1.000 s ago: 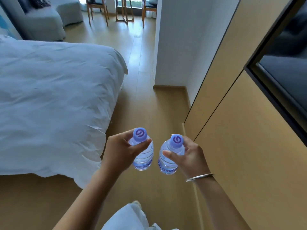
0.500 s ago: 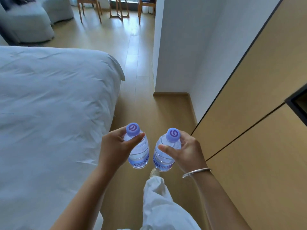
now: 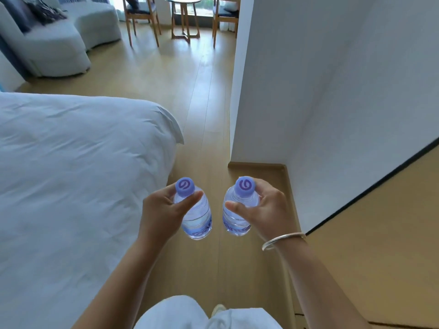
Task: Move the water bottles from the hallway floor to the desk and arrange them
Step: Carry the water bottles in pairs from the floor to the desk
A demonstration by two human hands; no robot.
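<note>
Left hand [image 3: 164, 210]: fingers curled round bottle [image 3: 196, 217] below cap, upright for carrying
Right hand [image 3: 268, 210]: same grip, second bottle [image 3: 237, 214] (desk unseen)

Bright, soft daylight; wide-angle view.
Light enters from the far glazed window [image 3: 197, 5], leaving a pale sheen on the light wooden plank floor [image 3: 190, 74]; shadows faint, straight lines bow near edges, overall focus slightly soft.
</note>
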